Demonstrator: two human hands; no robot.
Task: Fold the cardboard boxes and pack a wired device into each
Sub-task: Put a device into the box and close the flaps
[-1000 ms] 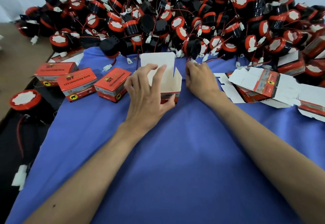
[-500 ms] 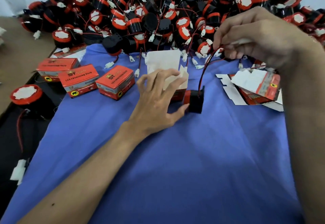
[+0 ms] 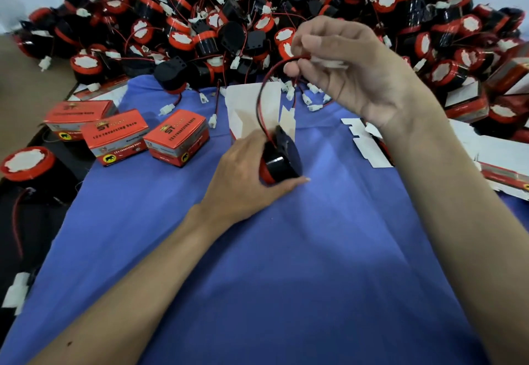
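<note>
My left hand (image 3: 246, 175) grips a black and red wired device (image 3: 282, 161) just above the blue cloth (image 3: 286, 264). Its red and black wire (image 3: 261, 98) arcs up to my right hand (image 3: 352, 69), which pinches the white connector (image 3: 329, 62) at the wire's end, raised above the cloth. Right behind the device stands an open cardboard box (image 3: 253, 107) with its white flaps up; the device and my left hand hide its lower part.
Three closed red boxes (image 3: 177, 135) sit in a row at the left of the cloth. A big heap of black and red wired devices (image 3: 257, 6) fills the back. Flat unfolded boxes (image 3: 369, 147) lie at the right. One loose device (image 3: 27, 161) sits at the far left.
My right hand pulled a device out of the heap by its wire and lifted it. My left hand left the open box and took hold of the device's body.
</note>
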